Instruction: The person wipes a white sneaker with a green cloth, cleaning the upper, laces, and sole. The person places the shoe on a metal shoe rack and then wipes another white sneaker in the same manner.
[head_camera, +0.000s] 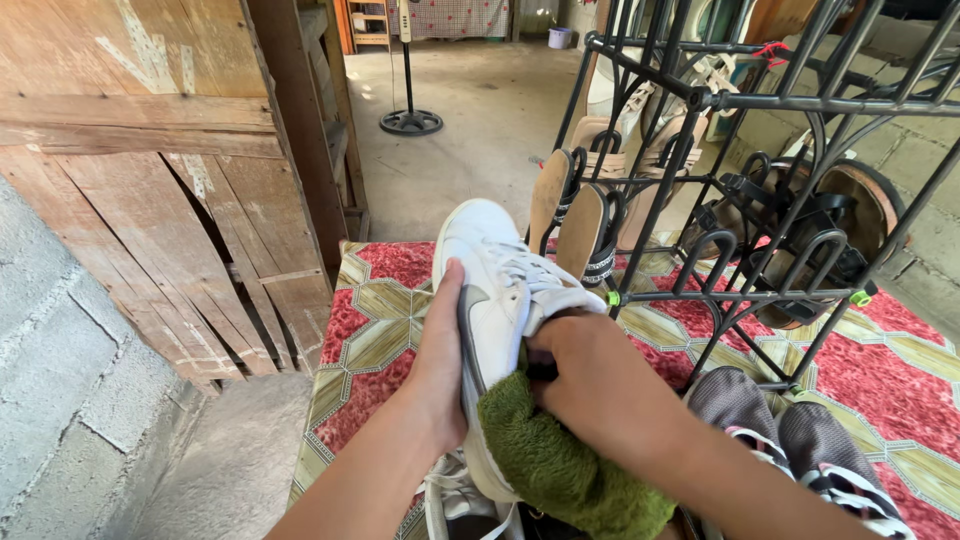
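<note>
The left hand (440, 350) grips a white sneaker (495, 290) along its sole edge; the thumb lies up the side of the shoe and the other fingers are wrapped behind it, out of sight. The sneaker is held off the floor, toe pointing away from the person, laces up, just in front of the black metal shoe rack (740, 200). The right hand (600, 385) presses a green cloth (560, 460) against the sneaker near its heel opening. Its fingers are curled in and hidden by the back of the hand, so how they pinch the cloth cannot be told. The cloth hangs down over the right forearm, touching the shoe's side.

Below the held sneaker a second white shoe (455, 500) lies with loose laces. On the side of the sneaker toward the rack, a pair of grey shoes (790, 440) rests on the red patterned mat (380, 300). Sandals (585, 215) stand on the rack's prongs beyond the sneaker. A wooden plank wall (160, 160) stands on the sneaker's other side.
</note>
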